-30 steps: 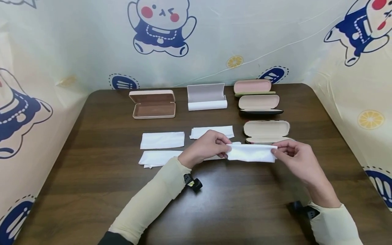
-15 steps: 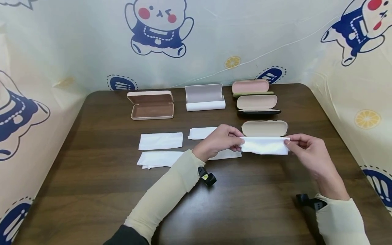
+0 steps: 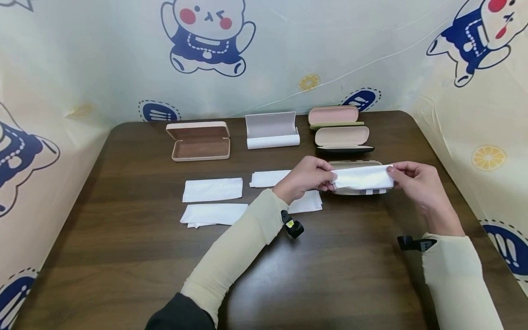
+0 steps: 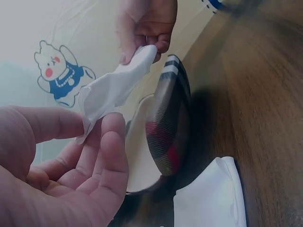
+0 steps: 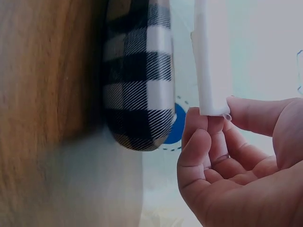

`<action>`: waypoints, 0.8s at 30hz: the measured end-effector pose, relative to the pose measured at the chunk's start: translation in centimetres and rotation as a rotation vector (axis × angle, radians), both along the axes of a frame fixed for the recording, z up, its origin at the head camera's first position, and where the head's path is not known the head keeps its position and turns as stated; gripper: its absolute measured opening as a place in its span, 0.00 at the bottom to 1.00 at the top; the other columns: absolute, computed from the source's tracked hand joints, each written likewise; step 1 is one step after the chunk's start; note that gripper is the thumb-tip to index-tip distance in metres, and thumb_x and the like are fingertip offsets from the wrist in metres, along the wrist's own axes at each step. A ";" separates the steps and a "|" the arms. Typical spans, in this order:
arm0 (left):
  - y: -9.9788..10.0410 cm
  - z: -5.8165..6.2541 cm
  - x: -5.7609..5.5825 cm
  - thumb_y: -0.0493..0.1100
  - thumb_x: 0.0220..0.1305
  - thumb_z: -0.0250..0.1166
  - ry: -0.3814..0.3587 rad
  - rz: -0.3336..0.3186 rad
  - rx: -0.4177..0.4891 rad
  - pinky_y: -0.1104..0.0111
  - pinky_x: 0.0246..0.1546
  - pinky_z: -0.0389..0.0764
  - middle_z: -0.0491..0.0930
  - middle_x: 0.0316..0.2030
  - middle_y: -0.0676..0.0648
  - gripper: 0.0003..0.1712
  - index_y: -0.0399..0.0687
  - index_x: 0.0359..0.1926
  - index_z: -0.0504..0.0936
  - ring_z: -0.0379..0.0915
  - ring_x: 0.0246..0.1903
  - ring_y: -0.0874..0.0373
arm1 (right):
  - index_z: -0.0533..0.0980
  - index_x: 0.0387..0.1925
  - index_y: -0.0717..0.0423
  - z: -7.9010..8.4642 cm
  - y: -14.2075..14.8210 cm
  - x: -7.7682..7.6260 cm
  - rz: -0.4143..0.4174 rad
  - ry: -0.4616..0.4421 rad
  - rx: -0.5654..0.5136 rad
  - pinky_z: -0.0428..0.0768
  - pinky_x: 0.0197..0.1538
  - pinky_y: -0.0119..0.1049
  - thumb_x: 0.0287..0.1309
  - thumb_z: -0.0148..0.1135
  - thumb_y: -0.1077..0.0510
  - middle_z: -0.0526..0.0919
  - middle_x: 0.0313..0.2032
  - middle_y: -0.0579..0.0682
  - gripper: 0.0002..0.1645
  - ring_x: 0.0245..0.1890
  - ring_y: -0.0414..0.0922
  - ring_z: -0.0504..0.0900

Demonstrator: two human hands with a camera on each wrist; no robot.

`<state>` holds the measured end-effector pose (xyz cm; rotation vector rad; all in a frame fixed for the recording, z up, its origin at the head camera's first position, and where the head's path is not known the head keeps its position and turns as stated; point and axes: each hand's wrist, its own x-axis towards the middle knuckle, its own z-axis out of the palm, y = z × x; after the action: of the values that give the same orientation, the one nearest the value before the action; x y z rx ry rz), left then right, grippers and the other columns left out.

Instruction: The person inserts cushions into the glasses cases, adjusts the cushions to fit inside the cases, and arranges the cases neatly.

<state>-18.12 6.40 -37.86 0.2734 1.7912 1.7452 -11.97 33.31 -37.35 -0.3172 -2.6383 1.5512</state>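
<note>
A folded white cloth (image 3: 363,178) is stretched between both hands above the open plaid glasses case (image 5: 139,71). My left hand (image 3: 307,178) pinches the cloth's left end between thumb and fingers. At the opposite end, my right hand (image 3: 420,190) pinches it the same way. In the head view the cloth hides most of the case, leaving a strip of lid and the checked front edge visible. The left wrist view shows the case's pale lining (image 4: 142,163) beneath the cloth, with a gap between them.
Behind stand an open brown-lined case (image 3: 200,149), a white case (image 3: 272,142), a black case (image 3: 344,149) and a green case (image 3: 336,124). More folded white cloths (image 3: 212,189) lie left of the hands on the wooden table (image 3: 123,256).
Both hands have carried the cloth away from the body and to the right, from in front of the plaid case to over it. The head view has shifted slightly.
</note>
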 end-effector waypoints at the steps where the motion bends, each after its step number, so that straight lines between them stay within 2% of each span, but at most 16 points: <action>1: 0.1 -0.1 -0.1 0.29 0.67 0.64 0.001 0.004 -0.003 0.56 0.41 0.83 0.84 0.27 0.41 0.04 0.33 0.42 0.82 0.81 0.26 0.56 | 0.76 0.50 0.75 -0.1 0.0 -0.3 -0.001 -0.008 0.004 0.80 0.31 0.27 0.70 0.62 0.57 0.81 0.29 0.36 0.22 0.28 0.36 0.78; 4: 0.3 -0.4 -0.3 0.29 0.67 0.64 0.004 0.024 -0.010 0.53 0.44 0.82 0.84 0.27 0.41 0.05 0.33 0.42 0.83 0.81 0.26 0.56 | 0.76 0.53 0.74 -0.4 0.2 -0.8 -0.002 -0.040 0.014 0.81 0.33 0.28 0.70 0.61 0.55 0.80 0.30 0.37 0.23 0.29 0.36 0.78; 7: 0.5 -0.6 -0.4 0.29 0.67 0.64 -0.002 0.040 -0.015 0.60 0.37 0.83 0.84 0.27 0.41 0.04 0.33 0.42 0.83 0.81 0.25 0.56 | 0.76 0.54 0.73 -0.6 0.3 -1.0 -0.004 -0.060 0.024 0.81 0.33 0.29 0.71 0.60 0.54 0.80 0.31 0.39 0.24 0.29 0.37 0.77; 11: 0.6 -0.8 -0.4 0.29 0.66 0.64 -0.020 0.047 -0.020 0.69 0.28 0.80 0.84 0.26 0.41 0.04 0.34 0.41 0.83 0.81 0.24 0.56 | 0.75 0.53 0.74 -1.1 0.5 -0.9 0.003 -0.053 0.014 0.80 0.32 0.28 0.71 0.60 0.55 0.80 0.29 0.38 0.23 0.28 0.37 0.77; 17: 0.8 -1.2 -0.3 0.29 0.66 0.65 -0.017 0.043 -0.054 0.68 0.30 0.80 0.84 0.25 0.41 0.03 0.33 0.40 0.81 0.81 0.24 0.55 | 0.77 0.53 0.73 -1.6 0.5 -0.6 0.004 -0.071 0.037 0.80 0.31 0.29 0.71 0.61 0.54 0.79 0.29 0.40 0.24 0.27 0.39 0.77; 24: 1.0 -1.8 0.0 0.29 0.66 0.65 0.016 0.045 -0.080 0.69 0.28 0.80 0.84 0.26 0.42 0.03 0.33 0.40 0.81 0.81 0.25 0.53 | 0.78 0.53 0.70 -2.0 0.5 -0.1 0.008 -0.107 0.090 0.79 0.31 0.32 0.72 0.59 0.51 0.80 0.34 0.49 0.24 0.29 0.42 0.76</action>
<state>-18.07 7.45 -39.67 0.2153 1.8869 1.7022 -12.11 33.81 -39.33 -0.3945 -2.7833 1.4513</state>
